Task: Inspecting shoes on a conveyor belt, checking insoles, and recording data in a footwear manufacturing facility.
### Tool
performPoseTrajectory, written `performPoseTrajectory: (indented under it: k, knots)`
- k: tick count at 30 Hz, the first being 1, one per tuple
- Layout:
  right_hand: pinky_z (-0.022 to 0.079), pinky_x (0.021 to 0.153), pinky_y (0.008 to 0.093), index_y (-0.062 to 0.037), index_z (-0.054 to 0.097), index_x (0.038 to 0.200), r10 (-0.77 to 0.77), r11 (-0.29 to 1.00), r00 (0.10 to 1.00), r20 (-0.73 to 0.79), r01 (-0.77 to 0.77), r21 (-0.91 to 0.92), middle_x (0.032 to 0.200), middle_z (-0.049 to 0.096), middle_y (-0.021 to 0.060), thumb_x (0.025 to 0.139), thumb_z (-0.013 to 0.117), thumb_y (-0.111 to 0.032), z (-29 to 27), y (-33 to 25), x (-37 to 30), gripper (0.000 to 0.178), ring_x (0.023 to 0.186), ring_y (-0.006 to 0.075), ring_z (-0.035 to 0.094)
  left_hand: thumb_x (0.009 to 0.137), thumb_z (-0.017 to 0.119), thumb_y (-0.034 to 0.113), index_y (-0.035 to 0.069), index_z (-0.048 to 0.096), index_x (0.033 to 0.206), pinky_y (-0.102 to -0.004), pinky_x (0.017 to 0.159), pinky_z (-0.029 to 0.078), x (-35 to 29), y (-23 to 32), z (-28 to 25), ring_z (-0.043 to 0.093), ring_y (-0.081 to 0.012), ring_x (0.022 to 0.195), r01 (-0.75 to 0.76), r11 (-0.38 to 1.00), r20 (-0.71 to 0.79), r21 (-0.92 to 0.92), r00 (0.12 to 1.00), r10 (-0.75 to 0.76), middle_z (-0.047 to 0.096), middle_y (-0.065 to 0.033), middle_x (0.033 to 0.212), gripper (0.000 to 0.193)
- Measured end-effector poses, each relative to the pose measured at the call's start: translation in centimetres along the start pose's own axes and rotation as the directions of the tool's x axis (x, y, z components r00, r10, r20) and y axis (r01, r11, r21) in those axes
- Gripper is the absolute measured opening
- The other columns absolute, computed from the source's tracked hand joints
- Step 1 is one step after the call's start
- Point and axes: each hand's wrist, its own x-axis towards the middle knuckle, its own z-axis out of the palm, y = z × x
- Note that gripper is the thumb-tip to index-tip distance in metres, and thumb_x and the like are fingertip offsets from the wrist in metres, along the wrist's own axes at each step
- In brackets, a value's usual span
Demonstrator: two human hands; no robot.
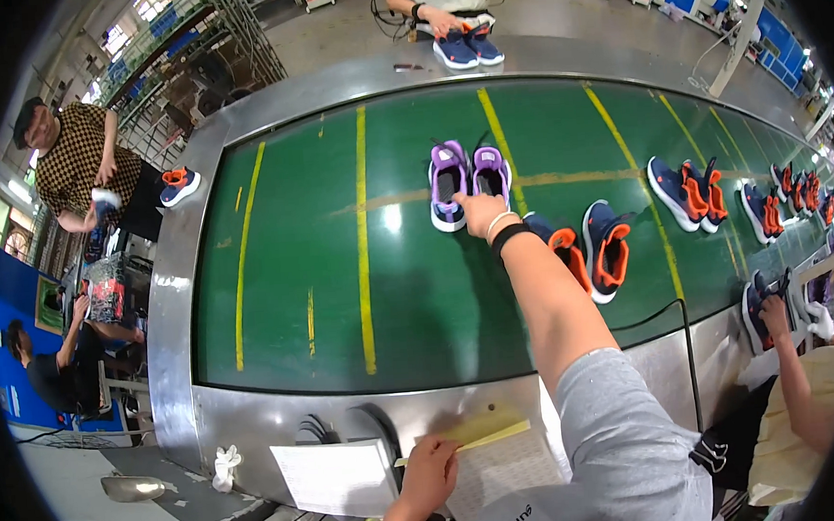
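Shoes (pixel 468 183), a purple pair with white soles, lie side by side on the green belt (pixel 312 267), toes pointing away from the person. The right hand (pixel 479 212) reaches out over the belt and touches the heel end of the right-hand shoe; its fingers look loosely curled on the rim, but whether this grip is pinching the collar or only resting there I cannot tell. Just right of that grip, and nearer the person, lies a navy pair with orange lining (pixel 583 247); more navy pairs (pixel 688 193) sit farther right along the belt.

The left hand (pixel 428 475) is low at the near edge, fingers pressed on a sheet of paper (pixel 494 466) with a yellow slip (pixel 480 430) beside it, on the metal surface (pixel 255 418) bordering the belt.

Such shoes probably handle light and soft: knit uppers that give under the fingers, firmer soles, loose laces that may snag. The heel collar, just under the grip, or the sole edge should be the surest hold.
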Motion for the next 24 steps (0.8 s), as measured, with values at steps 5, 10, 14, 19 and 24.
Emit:
performPoseTrajectory:
  k: [5, 10, 14, 19, 24]
  knots:
    - [0.047, 0.076, 0.0401, -0.0113, 0.062, 0.094, -0.233, 0.972, 0.972, -0.018, 0.233, 0.031, 0.085, 0.062, 0.0159, 0.070, 0.055, -0.005, 2.4, -1.6, -2.9, 0.026, 0.085, 0.0329, 0.059, 0.080, 0.053, 0.008, 0.002, 0.054, 0.097, -0.0382, 0.072, 0.045, 1.4, -0.7, -2.2, 0.054, -0.0355, 0.085, 0.121, 0.991, -0.056, -0.049, 0.991, -0.123, 0.055, -0.0175, 0.090, 0.018]
    - [0.048, 0.072, 0.0415, -0.0096, 0.062, 0.089, -0.437, 0.898, 0.898, 0.049, 0.432, 0.080, 0.081, 0.061, 0.0171, 0.070, 0.053, -0.008, 4.2, -5.5, -12.4, 0.021, 0.081, 0.0331, 0.060, 0.077, 0.060, 0.010, -0.003, 0.059, 0.088, -0.0340, 0.064, 0.045, 5.2, -1.3, -3.4, 0.057, -0.0306, 0.072, 0.048, 0.991, -0.030, -0.126, 0.998, -0.052, 0.057, -0.0165, 0.079, 0.016]
    - [0.046, 0.071, 0.0409, -0.0085, 0.059, 0.100, -0.446, 0.876, 0.889, -0.101, 0.457, 0.156, 0.088, 0.059, 0.0163, 0.073, 0.056, -0.010, 2.0, -5.4, -18.0, 0.027, 0.084, 0.0312, 0.057, 0.077, 0.063, 0.010, -0.003, 0.061, 0.088, -0.0304, 0.065, 0.045, 7.0, -0.7, -3.0, 0.058, -0.0233, 0.071, 0.029, 0.993, 0.094, -0.117, 0.995, -0.018, 0.058, -0.0136, 0.078, 0.017]
    - [0.037, 0.082, 0.0383, -0.0079, 0.058, 0.100, -0.485, 0.835, 0.871, -0.075, 0.487, 0.255, 0.095, 0.061, 0.0113, 0.073, 0.066, -0.023, -2.6, -5.5, -27.2, 0.031, 0.091, 0.0288, 0.055, 0.075, 0.064, 0.009, -0.004, 0.060, 0.086, -0.0272, 0.061, 0.044, 8.1, 0.6, -2.1, 0.056, -0.0133, 0.064, 0.101, 0.966, 0.133, -0.237, 0.989, -0.071, 0.061, -0.0104, 0.070, 0.017]
    - [0.040, 0.078, 0.0375, -0.0089, 0.061, 0.090, -0.298, 0.872, 0.954, 0.000, 0.273, 0.406, 0.077, 0.060, 0.0103, 0.075, 0.059, -0.017, -1.3, -2.0, -29.2, 0.018, 0.081, 0.0294, 0.057, 0.075, 0.063, 0.008, -0.003, 0.061, 0.086, -0.0285, 0.062, 0.045, 8.7, 2.6, -1.2, 0.057, -0.0153, 0.065, -0.078, 0.984, 0.188, -0.161, 0.976, 0.108, 0.061, -0.0110, 0.071, 0.016]
